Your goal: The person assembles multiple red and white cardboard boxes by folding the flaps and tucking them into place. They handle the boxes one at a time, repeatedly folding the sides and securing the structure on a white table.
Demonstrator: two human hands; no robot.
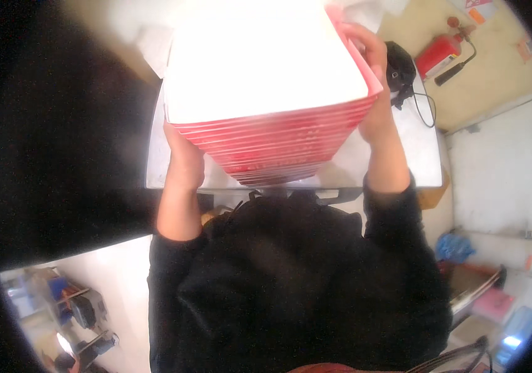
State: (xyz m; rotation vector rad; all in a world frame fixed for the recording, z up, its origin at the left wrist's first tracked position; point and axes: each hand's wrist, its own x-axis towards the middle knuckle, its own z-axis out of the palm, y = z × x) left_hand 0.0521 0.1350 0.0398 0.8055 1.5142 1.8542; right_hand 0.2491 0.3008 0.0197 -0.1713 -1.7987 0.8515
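Observation:
A thick stack of red pieces with a white top point(272, 149) is held up in front of me, above the white table. Its layered red edges face me, and glare washes out the top, so I cannot tell whether the pieces are boxes, folders or trays. My left hand point(182, 152) supports the stack's left side, its fingers hidden behind and beneath. On the right side, my right hand point(372, 59) grips the edge with bent fingers near a raised red flap point(362, 56).
Beneath the stack is a white table point(418, 161). A black object with a cable point(400, 74) lies on its right part. Beyond stands a red fire extinguisher point(440, 56) by the wall. Blue plastic point(454, 247) sits at the right. Cluttered equipment point(82, 311) appears at lower left.

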